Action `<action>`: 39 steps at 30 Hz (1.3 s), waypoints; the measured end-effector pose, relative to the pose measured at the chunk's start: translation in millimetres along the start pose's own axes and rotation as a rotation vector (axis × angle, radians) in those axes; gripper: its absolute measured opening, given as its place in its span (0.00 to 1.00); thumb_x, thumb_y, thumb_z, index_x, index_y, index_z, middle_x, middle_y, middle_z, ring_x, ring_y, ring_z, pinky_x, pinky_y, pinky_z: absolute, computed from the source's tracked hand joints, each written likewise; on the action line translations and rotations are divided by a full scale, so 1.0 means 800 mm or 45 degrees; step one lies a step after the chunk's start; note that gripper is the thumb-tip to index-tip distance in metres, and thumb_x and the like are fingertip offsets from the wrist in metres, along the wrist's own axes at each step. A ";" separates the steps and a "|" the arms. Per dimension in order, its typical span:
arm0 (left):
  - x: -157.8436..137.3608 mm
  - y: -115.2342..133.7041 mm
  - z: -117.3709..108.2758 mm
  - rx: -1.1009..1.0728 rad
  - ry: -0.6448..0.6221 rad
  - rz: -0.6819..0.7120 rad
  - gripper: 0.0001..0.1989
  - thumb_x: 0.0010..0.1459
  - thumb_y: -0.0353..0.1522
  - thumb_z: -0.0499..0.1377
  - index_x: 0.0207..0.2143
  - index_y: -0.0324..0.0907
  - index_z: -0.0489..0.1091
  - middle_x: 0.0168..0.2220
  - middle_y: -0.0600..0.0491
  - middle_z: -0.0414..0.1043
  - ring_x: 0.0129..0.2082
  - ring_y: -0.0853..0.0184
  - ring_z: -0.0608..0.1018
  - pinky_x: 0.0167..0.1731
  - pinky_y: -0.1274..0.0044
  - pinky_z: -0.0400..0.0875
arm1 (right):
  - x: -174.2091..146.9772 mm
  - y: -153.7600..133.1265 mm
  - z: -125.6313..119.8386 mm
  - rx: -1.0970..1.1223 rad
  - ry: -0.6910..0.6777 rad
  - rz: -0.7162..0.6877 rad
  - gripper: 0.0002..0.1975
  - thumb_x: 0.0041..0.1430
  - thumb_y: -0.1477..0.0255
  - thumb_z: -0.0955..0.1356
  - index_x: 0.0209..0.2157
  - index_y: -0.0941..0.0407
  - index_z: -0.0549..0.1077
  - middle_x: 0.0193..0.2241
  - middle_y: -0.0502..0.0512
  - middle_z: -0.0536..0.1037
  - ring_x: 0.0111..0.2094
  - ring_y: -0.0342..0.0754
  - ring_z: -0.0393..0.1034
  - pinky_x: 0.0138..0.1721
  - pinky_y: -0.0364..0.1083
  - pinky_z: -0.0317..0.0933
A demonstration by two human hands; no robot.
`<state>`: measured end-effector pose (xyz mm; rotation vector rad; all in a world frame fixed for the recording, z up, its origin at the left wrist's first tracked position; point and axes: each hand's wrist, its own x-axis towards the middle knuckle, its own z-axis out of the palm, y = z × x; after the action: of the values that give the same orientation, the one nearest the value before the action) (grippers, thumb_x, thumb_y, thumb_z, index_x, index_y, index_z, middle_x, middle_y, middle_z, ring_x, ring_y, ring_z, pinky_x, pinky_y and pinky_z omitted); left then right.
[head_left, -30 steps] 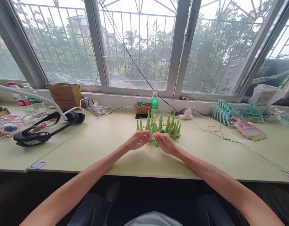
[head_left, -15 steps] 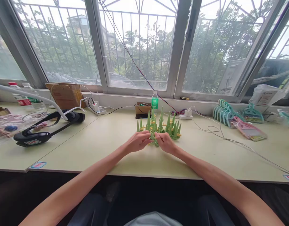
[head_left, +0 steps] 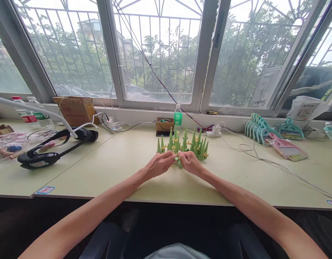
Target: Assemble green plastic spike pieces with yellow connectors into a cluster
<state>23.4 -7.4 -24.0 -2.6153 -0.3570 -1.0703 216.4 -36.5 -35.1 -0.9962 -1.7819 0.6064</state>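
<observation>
Several slim green plastic cones [head_left: 185, 138] stand upright in a cluster on the table, with small yellow pieces [head_left: 206, 155] among them. At the near side of the cluster, my left hand [head_left: 162, 162] is closed in a pinch on a green plastic cone [head_left: 176, 159], whose pale green end shows between the hands while the fingers cover the rest. Close beside it, my right hand [head_left: 191, 162] is also closed, thumb against the bent index finger. What the right fingers hold, if anything, is hidden. More green parts [head_left: 180, 164] sit just below the hands.
A green-labelled bottle [head_left: 178, 117] and a small brown box [head_left: 164, 125] stand behind the cluster. At left lie a black headset [head_left: 39, 158] and a cardboard box [head_left: 75, 109]. To the right are cables [head_left: 256, 156], turquoise dustpan-like items [head_left: 259, 128] and a pink one [head_left: 287, 147].
My left hand has turned over and closed more tightly, moving slightly right toward my right hand. The cone's upright tip no longer shows; its pale end does. My right hand has barely moved.
</observation>
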 end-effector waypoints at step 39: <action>0.016 0.003 -0.007 -1.670 -0.227 -0.924 0.21 0.60 0.46 0.62 0.28 0.35 0.69 0.18 0.61 0.56 0.15 0.78 0.62 0.16 0.81 0.53 | -0.007 -0.011 -0.008 -0.366 -0.022 -0.405 0.24 0.71 0.56 0.53 0.23 0.53 0.48 0.16 0.43 0.49 0.19 0.40 0.40 0.21 0.42 0.41</action>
<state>29.3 -10.6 -11.4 -3.8929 -0.9493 -1.6846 220.0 -46.6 -28.8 -0.8692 -2.0272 0.1636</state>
